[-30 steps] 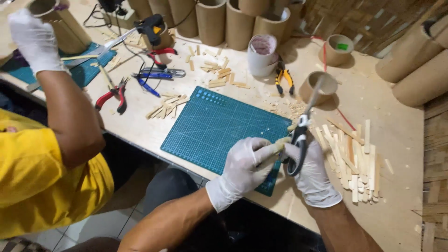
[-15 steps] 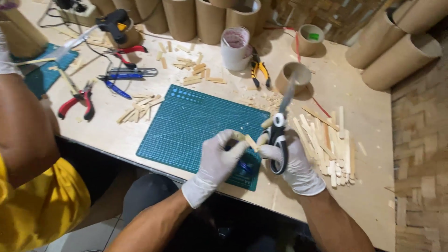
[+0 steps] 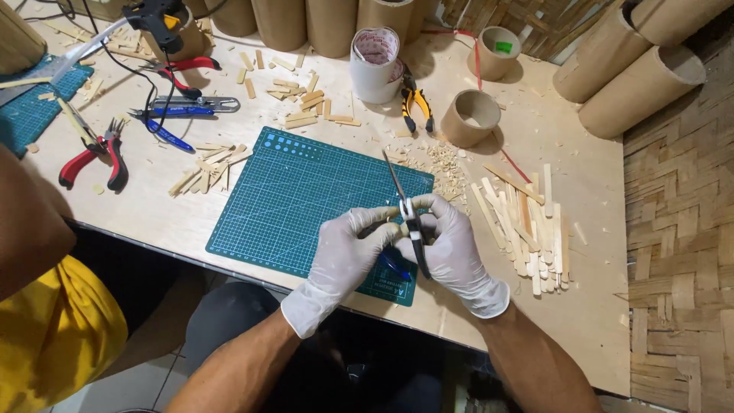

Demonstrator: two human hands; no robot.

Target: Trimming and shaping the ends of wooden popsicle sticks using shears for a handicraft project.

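I'm gripping the scissors (image 3: pixel 409 222) in my right hand (image 3: pixel 451 248) while my left hand (image 3: pixel 348 248) is pinching a small wood strip (image 3: pixel 391 213), both hovering over the green mat's (image 3: pixel 298 199) near right corner.

We see scissors (image 3: pixel 407 222) with dark handles and a slim metal blade, held low and right of centre in the frame, tip pointing up-left over the green cutting mat (image 3: pixel 306 203). A small pale wooden stick piece (image 3: pixel 391 213) sits crosswise against the blades.
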